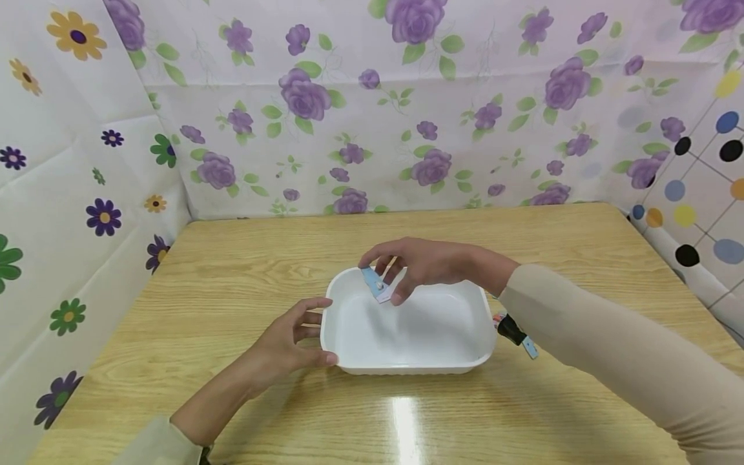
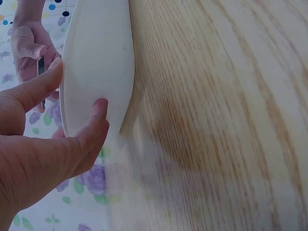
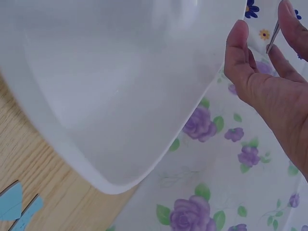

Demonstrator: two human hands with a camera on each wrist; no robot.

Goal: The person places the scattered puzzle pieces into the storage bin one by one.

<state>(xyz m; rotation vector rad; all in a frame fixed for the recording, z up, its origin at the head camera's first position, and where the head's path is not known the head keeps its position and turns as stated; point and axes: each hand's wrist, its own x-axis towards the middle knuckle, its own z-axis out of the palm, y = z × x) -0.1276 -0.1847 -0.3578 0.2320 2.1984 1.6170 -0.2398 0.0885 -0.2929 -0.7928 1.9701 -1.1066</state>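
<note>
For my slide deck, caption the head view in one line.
Right hand holds a flat light-blue piece over a white tray gripped by the left hand on a wood-grain table.

The right hand (image 1: pixel 415 261) pinched, forearm (image 1: pixel 581 320) angled inward; the left hand (image 1: pixel 293 336) gripped, thumb (image 1: pixel 327 358) and forefinger (image 1: pixel 314 303) spread.

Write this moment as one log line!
left hand: holds white tray; right hand: pinches blue piece over tray; black-handled item: right of tray
</note>
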